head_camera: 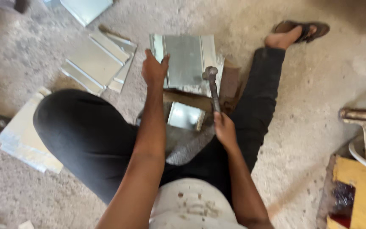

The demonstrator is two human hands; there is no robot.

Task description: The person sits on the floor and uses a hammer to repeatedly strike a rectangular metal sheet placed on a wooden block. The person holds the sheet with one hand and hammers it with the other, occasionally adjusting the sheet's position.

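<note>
Seated sheet-metal work on a concrete floor. The sheet-metal piece, its side edges already folded up, lies across a dark iron bar between the legs; by its look the shaping is partly done, with hammering in hand. Finished-looking folded pieces lie to the left. The left hand, arm extended, pins the sheet's near left edge. The right hand, grip closed around the hammer handle, holds the head just over the sheet's right flange.

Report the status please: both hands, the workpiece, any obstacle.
Left hand grips bent shiny sheet-metal piece edge. Right hand holds dark metal hammer, head over sheet. Rusty iron bar beneath.
</note>
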